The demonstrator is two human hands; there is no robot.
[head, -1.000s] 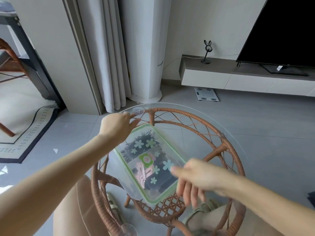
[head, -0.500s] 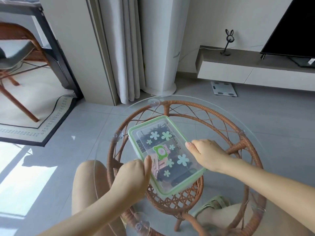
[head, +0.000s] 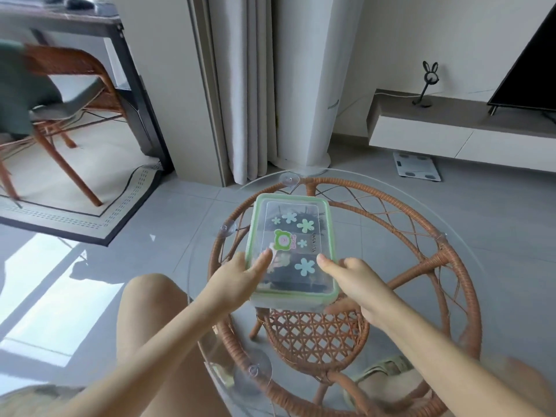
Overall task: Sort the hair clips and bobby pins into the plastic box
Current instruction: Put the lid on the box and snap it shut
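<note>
A clear plastic box (head: 290, 212) with a green-rimmed lid and flower stickers lies on the round glass table top (head: 391, 206). Dark and pink hair clips show dimly through the lid; I cannot tell them apart. My left hand (head: 240, 273) grips the box's near left corner, thumb lying on the lid. My right hand (head: 352, 278) holds the near right corner, thumb on the lid and fingers under the front edge.
The glass top rests on a rattan frame (head: 436, 260) with suction cups. My bare knees are under the near edge. A chair (head: 60, 85) and a rug (head: 90, 218) are at the left, curtains (head: 240, 85) behind, and a TV console (head: 451, 127) at the right.
Both hands have come to the near end of the box and taken hold of its corners. The box has turned from a diagonal to lengthwise away from me.
</note>
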